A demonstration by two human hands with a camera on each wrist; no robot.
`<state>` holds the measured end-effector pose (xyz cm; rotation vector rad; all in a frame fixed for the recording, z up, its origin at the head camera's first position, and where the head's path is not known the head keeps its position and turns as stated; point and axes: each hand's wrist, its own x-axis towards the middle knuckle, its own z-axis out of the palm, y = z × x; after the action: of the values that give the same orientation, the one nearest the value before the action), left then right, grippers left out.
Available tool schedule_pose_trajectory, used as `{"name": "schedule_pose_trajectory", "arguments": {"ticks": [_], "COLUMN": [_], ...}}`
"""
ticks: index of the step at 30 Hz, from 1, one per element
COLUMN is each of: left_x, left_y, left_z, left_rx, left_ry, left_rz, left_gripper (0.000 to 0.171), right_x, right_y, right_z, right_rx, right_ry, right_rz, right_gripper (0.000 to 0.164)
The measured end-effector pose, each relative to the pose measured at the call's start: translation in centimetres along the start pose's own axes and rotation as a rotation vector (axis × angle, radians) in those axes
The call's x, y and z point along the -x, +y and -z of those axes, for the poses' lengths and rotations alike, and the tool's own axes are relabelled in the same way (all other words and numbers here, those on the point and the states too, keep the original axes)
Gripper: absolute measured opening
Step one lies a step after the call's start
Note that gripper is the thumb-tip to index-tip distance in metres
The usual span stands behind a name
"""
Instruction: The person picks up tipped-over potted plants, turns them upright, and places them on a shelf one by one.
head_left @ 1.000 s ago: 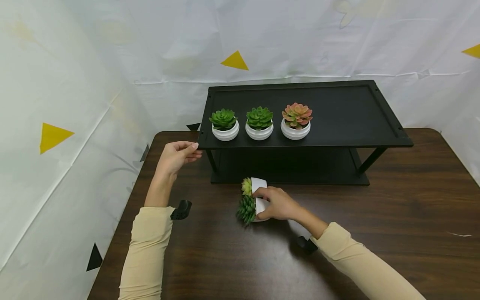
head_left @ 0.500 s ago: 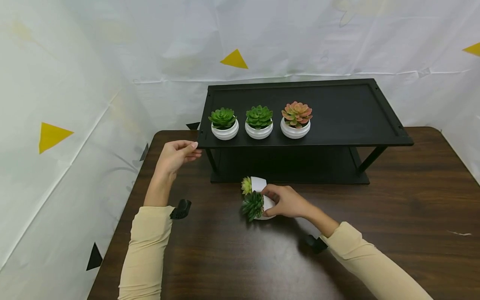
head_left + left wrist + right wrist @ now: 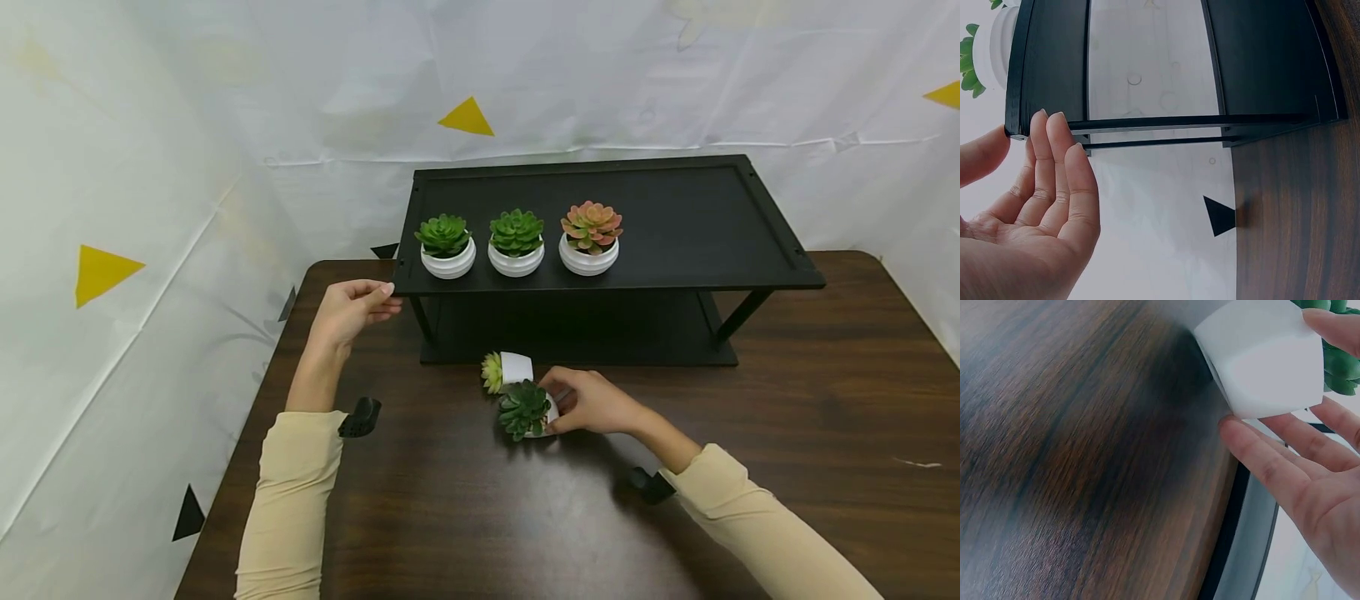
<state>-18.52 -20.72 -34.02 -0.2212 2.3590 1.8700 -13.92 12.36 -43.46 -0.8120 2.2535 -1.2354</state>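
The right hand grips the white pot of a dark green plant, thumb on one side and fingers on the other. The plant is at the hand's 9 o'clock in the head view, low over the brown table; whether the pot touches the wood I cannot tell. Its pointed leaves form a full rosette, and the smooth, plain pot is tilted, leaves towards 9 o'clock.

At the plant's 11 o'clock, very near, a yellow-green plant lies on its side, its white pot between the held plant and the black shelf at 12.

At the right hand's 10 o'clock, the left hand pinches the shelf's near corner, thumb above and fingers underneath.

On the upper board, three plants stand upright in ridged white pots: a left green plant at the held plant's 11, a middle green plant at 12, a pinkish plant at 1.
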Motion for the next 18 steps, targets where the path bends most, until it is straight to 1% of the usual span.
{"name": "schedule_pose_trajectory", "arguments": {"ticks": [11, 18], "left_x": [0.0, 0.1], "left_y": [0.1, 0.1], "left_z": [0.0, 0.0], "left_rx": [-0.013, -0.001], "left_ry": [0.004, 0.003], "left_rz": [0.008, 0.014], "left_gripper": [0.033, 0.033], "right_x": [0.9, 1.4], "right_y": [1.1, 1.8], "right_z": [0.8, 1.1], "right_rx": [-0.047, -0.086], "right_ry": [-0.043, -0.061], "right_rz": [-0.029, -0.042], "right_gripper": [0.053, 0.055]}}
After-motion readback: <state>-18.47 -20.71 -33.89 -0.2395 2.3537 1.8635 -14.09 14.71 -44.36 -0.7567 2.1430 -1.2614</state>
